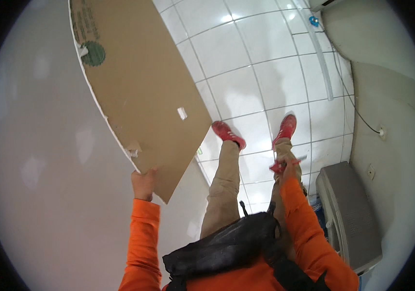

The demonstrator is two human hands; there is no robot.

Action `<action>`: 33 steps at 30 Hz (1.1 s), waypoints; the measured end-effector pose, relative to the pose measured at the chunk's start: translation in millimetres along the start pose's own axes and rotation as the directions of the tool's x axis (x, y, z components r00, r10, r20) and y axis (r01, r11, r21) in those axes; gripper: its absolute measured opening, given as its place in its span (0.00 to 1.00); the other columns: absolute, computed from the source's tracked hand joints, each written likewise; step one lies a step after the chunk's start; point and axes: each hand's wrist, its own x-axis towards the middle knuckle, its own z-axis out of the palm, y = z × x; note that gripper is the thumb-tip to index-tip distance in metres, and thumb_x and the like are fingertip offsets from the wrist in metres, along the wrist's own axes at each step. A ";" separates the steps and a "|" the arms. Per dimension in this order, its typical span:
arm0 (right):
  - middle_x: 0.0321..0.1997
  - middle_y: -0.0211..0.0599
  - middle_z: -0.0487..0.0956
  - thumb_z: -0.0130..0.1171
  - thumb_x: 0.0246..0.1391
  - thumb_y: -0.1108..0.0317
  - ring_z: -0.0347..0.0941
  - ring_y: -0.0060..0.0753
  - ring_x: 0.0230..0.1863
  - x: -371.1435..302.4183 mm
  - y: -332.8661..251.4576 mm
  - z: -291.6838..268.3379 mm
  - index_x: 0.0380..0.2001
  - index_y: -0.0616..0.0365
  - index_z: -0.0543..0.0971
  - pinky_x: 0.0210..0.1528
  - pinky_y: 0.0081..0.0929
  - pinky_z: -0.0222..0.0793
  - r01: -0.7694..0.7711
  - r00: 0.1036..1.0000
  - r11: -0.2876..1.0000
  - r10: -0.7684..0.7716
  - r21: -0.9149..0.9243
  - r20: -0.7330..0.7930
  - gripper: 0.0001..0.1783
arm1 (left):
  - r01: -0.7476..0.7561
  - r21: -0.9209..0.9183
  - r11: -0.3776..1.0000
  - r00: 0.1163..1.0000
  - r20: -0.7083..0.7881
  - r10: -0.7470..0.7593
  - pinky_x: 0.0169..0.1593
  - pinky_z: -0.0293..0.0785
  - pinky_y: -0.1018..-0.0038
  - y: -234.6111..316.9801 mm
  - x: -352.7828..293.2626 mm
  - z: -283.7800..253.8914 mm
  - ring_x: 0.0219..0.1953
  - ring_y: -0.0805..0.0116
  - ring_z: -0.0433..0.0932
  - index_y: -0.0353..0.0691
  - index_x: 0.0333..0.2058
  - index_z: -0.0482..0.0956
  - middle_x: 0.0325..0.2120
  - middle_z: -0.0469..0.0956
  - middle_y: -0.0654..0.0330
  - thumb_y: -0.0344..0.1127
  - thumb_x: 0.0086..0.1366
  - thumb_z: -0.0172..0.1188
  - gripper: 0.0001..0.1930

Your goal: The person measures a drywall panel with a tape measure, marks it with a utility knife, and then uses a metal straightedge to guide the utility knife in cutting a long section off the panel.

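Observation:
A large board with a brown paper face and a ragged white edge, which looks like drywall (139, 82), stands slanted on my left. Green print and a round green stamp mark its face, and the paper is torn in places along the edge. My left hand (143, 185) grips the board by its near corner, fingers closed round the edge. Before my right leg, my right hand (290, 170) is closed on a small red-handled tool that looks like a utility knife (277, 167). A thin greyish blade seems to stick out to the right of it.
White tiles (236, 92) cover the floor under my red shoes (229, 135). A long pale strip (321, 63) lies near the right wall, by a small blue object (314, 21) and a cable (362, 118). A grey-topped box (350, 213) stands close on my right. A black bag (222, 247) hangs at my waist.

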 end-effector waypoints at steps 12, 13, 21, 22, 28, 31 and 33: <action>0.35 0.47 0.78 0.57 0.59 0.58 0.75 0.43 0.39 -23.2 14.2 -75.6 0.27 0.56 0.72 0.43 0.43 0.75 -0.207 0.927 0.958 0.128 0.198 0.351 0.13 | -0.020 -0.213 0.977 0.994 0.097 0.041 0.38 0.76 0.70 66.1 -75.9 36.3 0.32 0.67 0.79 0.27 0.37 0.80 0.32 0.81 0.56 0.23 0.56 0.59 0.10; 0.35 0.46 0.78 0.56 0.61 0.58 0.75 0.43 0.38 -25.2 24.1 -72.6 0.29 0.56 0.72 0.43 0.43 0.75 -0.165 0.952 0.966 0.104 0.199 0.288 0.13 | 0.001 -0.237 0.972 0.990 0.136 0.032 0.38 0.76 0.70 65.4 -75.4 35.4 0.32 0.67 0.79 0.27 0.37 0.80 0.31 0.81 0.56 0.23 0.56 0.59 0.10; 0.32 0.39 0.77 0.56 0.63 0.63 0.76 0.38 0.35 -29.6 30.9 -66.2 0.36 0.56 0.73 0.41 0.39 0.77 -0.020 0.920 1.000 0.013 0.013 0.392 0.08 | -0.008 -0.242 0.970 0.992 0.121 0.039 0.32 0.77 0.70 37.9 -70.9 62.5 0.28 0.66 0.80 0.24 0.35 0.79 0.27 0.81 0.54 0.27 0.57 0.60 0.10; 0.30 0.38 0.77 0.56 0.62 0.66 0.76 0.37 0.32 -31.0 21.6 -63.9 0.36 0.56 0.73 0.38 0.37 0.77 -0.040 0.933 0.996 0.009 0.079 0.360 0.06 | -0.009 -0.206 0.979 0.994 0.106 0.031 0.32 0.77 0.70 31.0 -66.9 60.3 0.27 0.66 0.80 0.25 0.34 0.80 0.27 0.81 0.54 0.28 0.57 0.60 0.10; 0.16 0.28 0.67 0.56 0.60 0.57 0.64 0.27 0.15 -30.1 -69.5 3.0 0.40 0.56 0.74 0.18 0.25 0.64 0.141 0.959 0.989 -0.147 0.043 0.241 0.14 | 0.009 -0.070 0.998 0.999 0.034 -0.006 0.35 0.77 0.70 -10.2 -66.1 41.7 0.28 0.66 0.81 0.26 0.39 0.78 0.29 0.82 0.51 0.32 0.60 0.59 0.14; 0.26 0.31 0.73 0.51 0.65 0.63 0.71 0.28 0.28 -36.0 -117.9 73.8 0.46 0.59 0.74 0.32 0.27 0.71 0.311 0.818 0.932 -0.362 0.187 0.447 0.13 | -0.140 -0.045 0.989 0.990 0.024 0.142 0.41 0.77 0.68 -28.3 -84.3 52.9 0.35 0.60 0.82 0.28 0.46 0.76 0.33 0.82 0.48 0.34 0.61 0.56 0.18; 0.36 0.37 0.76 0.53 0.61 0.73 0.73 0.34 0.40 -65.7 -148.4 124.2 0.51 0.63 0.71 0.53 0.37 0.72 0.427 0.769 0.883 -0.469 0.197 0.435 0.16 | -0.173 -0.209 0.962 0.983 0.022 0.182 0.47 0.75 0.68 -33.1 -94.1 65.3 0.41 0.63 0.79 0.30 0.49 0.75 0.40 0.81 0.51 0.31 0.63 0.55 0.17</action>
